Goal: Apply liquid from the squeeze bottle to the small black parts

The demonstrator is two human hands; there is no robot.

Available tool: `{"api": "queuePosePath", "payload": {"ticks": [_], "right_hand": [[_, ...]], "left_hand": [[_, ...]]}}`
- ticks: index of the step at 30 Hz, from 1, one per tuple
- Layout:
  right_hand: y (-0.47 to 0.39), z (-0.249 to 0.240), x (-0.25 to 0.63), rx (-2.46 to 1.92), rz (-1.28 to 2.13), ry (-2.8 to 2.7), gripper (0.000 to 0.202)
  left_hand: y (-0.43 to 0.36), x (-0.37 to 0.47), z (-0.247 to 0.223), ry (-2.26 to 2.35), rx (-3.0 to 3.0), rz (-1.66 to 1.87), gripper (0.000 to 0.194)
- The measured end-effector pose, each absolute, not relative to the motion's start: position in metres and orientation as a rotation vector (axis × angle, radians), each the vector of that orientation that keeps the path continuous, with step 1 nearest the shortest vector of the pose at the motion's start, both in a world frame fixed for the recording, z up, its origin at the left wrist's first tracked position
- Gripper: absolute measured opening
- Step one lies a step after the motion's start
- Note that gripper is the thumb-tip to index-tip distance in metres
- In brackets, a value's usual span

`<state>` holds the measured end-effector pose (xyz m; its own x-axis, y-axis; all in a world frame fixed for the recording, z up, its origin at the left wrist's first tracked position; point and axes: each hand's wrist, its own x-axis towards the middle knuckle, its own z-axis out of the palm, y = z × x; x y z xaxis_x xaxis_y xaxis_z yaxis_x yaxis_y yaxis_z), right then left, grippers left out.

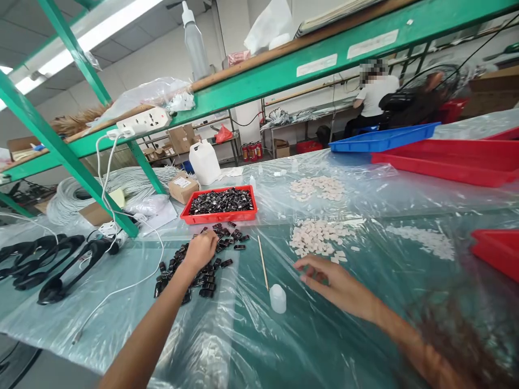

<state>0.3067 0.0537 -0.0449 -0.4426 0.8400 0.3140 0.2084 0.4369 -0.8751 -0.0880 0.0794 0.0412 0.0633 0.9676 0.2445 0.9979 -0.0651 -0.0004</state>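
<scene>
Two hands, two white-piece heaps

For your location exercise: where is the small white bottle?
Head view: the bottle stands low centre on the table, between both hands, beside the thin stick.

Two hands are showing over the worktop: the left hand and the right hand. One small red tray is sitting there, full of black parts too many to count. Just in front of that tray, one loose scatter of black parts is lying, again uncountable. To the tray's right, three heaps of pale pieces are lying. One thin wooden stick and one small white bottle are lying in front of the tray. One white jug is standing behind it.
</scene>
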Motion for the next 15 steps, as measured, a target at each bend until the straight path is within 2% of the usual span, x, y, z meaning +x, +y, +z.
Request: {"api": "queuePosePath", "payload": {"ticks": [5,8,13,15], "right_hand": [[0.043,-0.051,0.300,-0.866,1.132,-2.086,0.042],[0.035,-0.052,0.289,-0.912,1.155,-2.131,0.049],[0.026,-0.050,0.272,-0.968,1.126,-2.141,0.032],[0.024,-0.049,0.268,-0.964,1.106,-2.135,0.025]], "left_hand": [[0.056,-0.064,-0.007,-1.969,-2.341,-0.124,0.020],[0.051,-0.067,-0.021,-1.911,-2.443,-0.143,0.017],[0.045,-0.063,-0.017,-1.757,-2.662,-0.300,0.011],[0.038,-0.054,-0.011,-1.715,-2.721,-0.396,0.016]]}}
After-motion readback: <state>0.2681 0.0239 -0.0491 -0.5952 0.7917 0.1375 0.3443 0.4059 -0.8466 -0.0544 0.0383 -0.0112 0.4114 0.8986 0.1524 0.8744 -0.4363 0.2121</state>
